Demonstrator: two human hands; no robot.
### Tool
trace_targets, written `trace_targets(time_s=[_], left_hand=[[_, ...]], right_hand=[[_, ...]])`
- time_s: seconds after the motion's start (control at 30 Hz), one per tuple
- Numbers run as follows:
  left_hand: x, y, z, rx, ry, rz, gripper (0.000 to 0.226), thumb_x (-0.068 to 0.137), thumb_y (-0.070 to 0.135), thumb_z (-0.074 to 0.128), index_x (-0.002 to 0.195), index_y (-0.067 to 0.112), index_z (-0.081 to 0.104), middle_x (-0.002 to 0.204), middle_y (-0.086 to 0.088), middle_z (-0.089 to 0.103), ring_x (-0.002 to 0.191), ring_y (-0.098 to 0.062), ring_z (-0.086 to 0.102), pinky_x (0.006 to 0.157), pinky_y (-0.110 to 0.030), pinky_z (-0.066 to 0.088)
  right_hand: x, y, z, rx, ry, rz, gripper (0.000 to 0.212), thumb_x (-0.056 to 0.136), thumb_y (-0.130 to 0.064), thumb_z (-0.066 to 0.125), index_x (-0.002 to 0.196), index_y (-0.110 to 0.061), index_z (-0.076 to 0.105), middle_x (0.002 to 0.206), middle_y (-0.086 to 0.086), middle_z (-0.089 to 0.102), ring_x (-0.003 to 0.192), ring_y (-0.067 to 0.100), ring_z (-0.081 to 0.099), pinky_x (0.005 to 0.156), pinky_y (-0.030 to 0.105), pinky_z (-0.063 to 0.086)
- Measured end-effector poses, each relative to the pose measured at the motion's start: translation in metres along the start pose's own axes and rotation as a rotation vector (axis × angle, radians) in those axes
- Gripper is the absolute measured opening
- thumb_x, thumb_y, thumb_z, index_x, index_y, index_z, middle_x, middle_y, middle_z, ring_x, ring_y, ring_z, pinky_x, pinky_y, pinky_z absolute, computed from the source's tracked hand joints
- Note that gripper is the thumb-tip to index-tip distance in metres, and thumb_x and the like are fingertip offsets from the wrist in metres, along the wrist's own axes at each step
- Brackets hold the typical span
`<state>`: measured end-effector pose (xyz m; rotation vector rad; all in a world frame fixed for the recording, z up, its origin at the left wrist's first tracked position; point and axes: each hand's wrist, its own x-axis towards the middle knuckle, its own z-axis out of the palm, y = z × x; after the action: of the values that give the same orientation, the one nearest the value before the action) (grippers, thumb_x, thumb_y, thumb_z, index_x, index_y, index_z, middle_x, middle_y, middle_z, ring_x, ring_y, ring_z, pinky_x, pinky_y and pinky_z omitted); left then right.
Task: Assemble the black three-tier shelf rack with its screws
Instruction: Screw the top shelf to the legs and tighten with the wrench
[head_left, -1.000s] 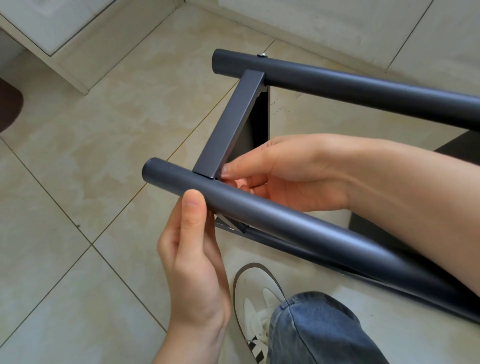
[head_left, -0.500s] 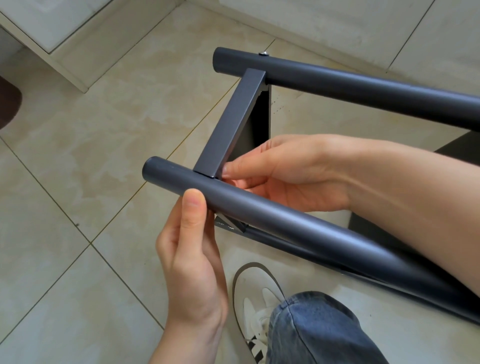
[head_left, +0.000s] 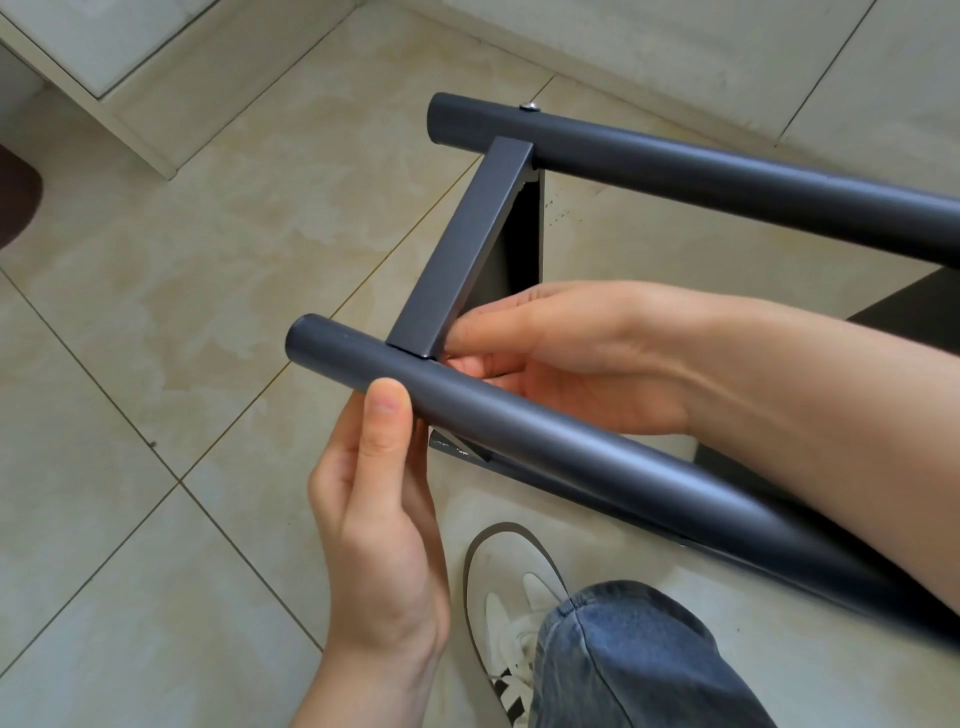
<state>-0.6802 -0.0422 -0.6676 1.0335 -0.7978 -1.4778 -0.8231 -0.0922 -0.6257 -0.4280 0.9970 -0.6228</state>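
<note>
From the head camera I see my left hand (head_left: 382, 525) gripping the near dark grey round metal tube (head_left: 571, 447) close to its open end — thumb pressed on top, fingers curled underneath. My right hand (head_left: 561, 353) reaches in from the right, fingertips pinching the lower end of the flat dark grey metal crossbar (head_left: 467, 249) where it meets that tube. The crossbar runs up to the far dark grey round tube (head_left: 701, 171), fixed there by a small silver screw (head_left: 530, 106). The rack frame hangs above the beige tiled floor (head_left: 156, 312), over my white sneaker (head_left: 511, 582) and blue denim trouser leg (head_left: 634, 660).
</note>
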Motion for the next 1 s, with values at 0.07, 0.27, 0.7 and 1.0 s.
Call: trace_targets(time_s=[0.07, 0.27, 0.7, 1.0], left_hand=[[0.001, 0.0, 0.0, -0.014, 0.001, 0.011, 0.03, 0.089, 0.041, 0.063, 0.1, 0.018, 0.078, 0.104, -0.008, 0.075, 0.104, -0.023, 0.07, 0.088, -0.025, 0.054], [0.002, 0.0, 0.001, 0.01, -0.014, 0.027, 0.034, 0.083, 0.05, 0.073, 0.1, 0.021, 0.079, 0.103, -0.005, 0.075, 0.103, -0.021, 0.07, 0.089, -0.025, 0.053], [0.002, 0.006, 0.003, -0.002, 0.003, -0.057, 0.031, 0.084, 0.042, 0.06, 0.086, 0.021, 0.082, 0.094, -0.005, 0.077, 0.094, -0.016, 0.072, 0.084, -0.023, 0.055], [0.005, 0.009, 0.0, -0.048, -0.013, -0.138, 0.037, 0.077, 0.045, 0.065, 0.094, 0.016, 0.081, 0.11, -0.017, 0.074, 0.112, -0.032, 0.068, 0.105, -0.035, 0.052]], right_hand=[[0.0, -0.001, -0.002, 0.008, 0.011, -0.007, 0.009, 0.097, -0.011, 0.057, 0.094, -0.008, 0.065, 0.061, 0.001, 0.061, 0.057, 0.01, 0.058, 0.059, 0.019, 0.055], [-0.001, -0.005, -0.007, 0.038, 0.0, 0.026, 0.009, 0.094, -0.009, 0.059, 0.086, -0.008, 0.063, 0.064, 0.003, 0.061, 0.057, 0.01, 0.059, 0.058, 0.019, 0.056], [-0.002, -0.006, -0.008, 0.038, -0.014, 0.115, 0.014, 0.092, -0.018, 0.06, 0.079, -0.012, 0.062, 0.061, 0.0, 0.06, 0.053, 0.011, 0.059, 0.057, 0.019, 0.054], [0.005, 0.002, -0.006, -0.012, -0.029, 0.113, 0.018, 0.098, -0.029, 0.054, 0.085, -0.019, 0.061, 0.069, -0.003, 0.059, 0.055, 0.009, 0.055, 0.055, 0.017, 0.051]])
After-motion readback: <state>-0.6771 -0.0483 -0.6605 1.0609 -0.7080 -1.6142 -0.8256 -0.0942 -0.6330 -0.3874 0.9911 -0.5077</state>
